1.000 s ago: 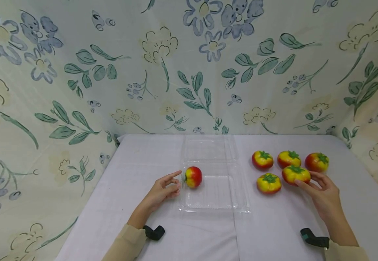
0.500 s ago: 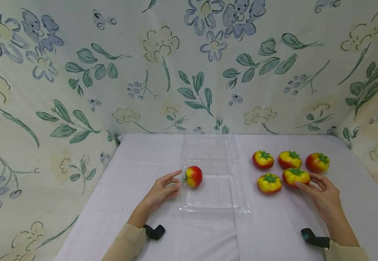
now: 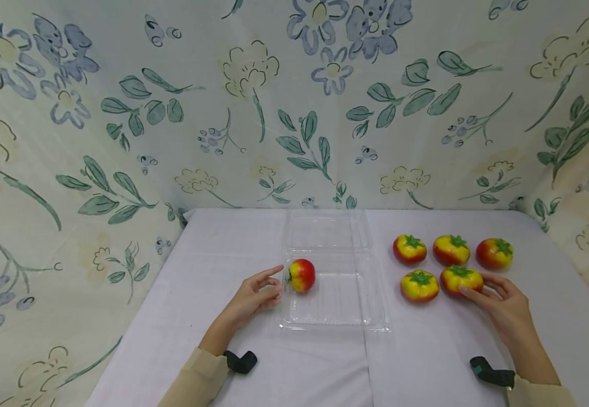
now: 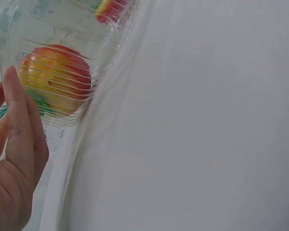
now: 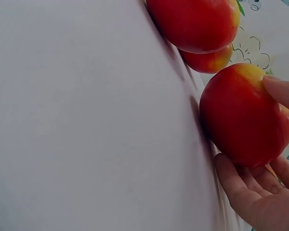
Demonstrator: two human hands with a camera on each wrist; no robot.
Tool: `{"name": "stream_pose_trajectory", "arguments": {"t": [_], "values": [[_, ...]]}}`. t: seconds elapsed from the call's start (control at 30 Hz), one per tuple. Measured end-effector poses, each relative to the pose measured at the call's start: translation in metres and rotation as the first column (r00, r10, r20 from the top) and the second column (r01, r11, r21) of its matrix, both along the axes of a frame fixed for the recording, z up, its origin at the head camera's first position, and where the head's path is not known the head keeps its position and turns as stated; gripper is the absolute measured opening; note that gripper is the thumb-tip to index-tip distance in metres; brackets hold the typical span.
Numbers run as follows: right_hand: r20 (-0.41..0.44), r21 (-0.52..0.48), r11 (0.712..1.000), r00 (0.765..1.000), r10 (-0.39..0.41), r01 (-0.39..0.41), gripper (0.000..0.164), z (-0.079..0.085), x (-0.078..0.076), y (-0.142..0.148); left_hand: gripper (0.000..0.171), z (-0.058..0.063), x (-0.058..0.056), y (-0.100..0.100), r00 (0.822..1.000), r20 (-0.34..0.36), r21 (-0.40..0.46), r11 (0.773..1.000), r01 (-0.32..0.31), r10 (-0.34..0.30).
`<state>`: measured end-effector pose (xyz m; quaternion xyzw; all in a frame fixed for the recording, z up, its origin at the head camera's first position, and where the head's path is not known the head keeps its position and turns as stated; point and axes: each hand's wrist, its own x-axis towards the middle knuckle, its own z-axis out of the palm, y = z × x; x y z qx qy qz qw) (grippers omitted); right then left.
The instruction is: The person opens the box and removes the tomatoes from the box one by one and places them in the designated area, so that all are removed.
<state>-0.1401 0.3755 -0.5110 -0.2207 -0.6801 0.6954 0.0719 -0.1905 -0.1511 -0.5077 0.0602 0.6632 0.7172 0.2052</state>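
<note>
In the head view my right hand (image 3: pixel 505 302) grips a red-and-yellow persimmon (image 3: pixel 461 280) with a green leafy top, thumb on the near side and fingers at the right. The right wrist view shows this persimmon (image 5: pixel 248 115) low over the cloth; whether it touches is unclear. Another persimmon (image 3: pixel 419 286) lies just to its left. My left hand (image 3: pixel 251 297), fingers loosely extended, is at the left edge of a clear plastic clamshell box (image 3: pixel 332 322). Inside the box, by that edge, one persimmon (image 3: pixel 302 276) lies on its side, its green top facing left.
Behind the held fruit, a row holds a left persimmon (image 3: pixel 409 249), a middle persimmon (image 3: pixel 450 250) and a right persimmon (image 3: pixel 495 254). The box's lid (image 3: pixel 327 232) lies folded back on the white tablecloth (image 3: pixel 223 237). A floral curtain (image 3: pixel 294 113) stands behind.
My right hand has lowered the persimmon slightly, a little away from the back row. The left hand and the box have stayed in place.
</note>
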Motion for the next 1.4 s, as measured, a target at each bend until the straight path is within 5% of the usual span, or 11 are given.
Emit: {"name": "stream_pose_trajectory", "arguments": {"t": [0.4, 0.6, 1.17, 1.4], "values": [[0.070, 0.100, 0.995, 0.997, 0.009, -0.016, 0.055, -0.002, 0.000, 0.004, 0.057, 0.000, 0.000, 0.001, 1.000, 0.000, -0.003, 1.000, -0.003, 0.003], [0.074, 0.055, 0.998, 0.997, 0.006, -0.010, 0.055, -0.002, 0.000, 0.004, 0.057, -0.001, 0.001, 0.000, 1.000, 0.001, -0.008, 1.000, -0.006, 0.007], [0.170, 0.180, 0.981, 0.985, 0.038, -0.069, 0.063, 0.001, 0.003, 0.013, 0.057, 0.000, 0.000, 0.000, 1.000, -0.004, -0.012, 1.000, 0.001, -0.001], [0.190, 0.153, 0.986, 0.981, 0.034, -0.063, 0.061, 0.004, 0.005, 0.015, 0.057, 0.000, 0.001, 0.000, 1.000, -0.003, 0.000, 1.000, 0.007, -0.007]]}}
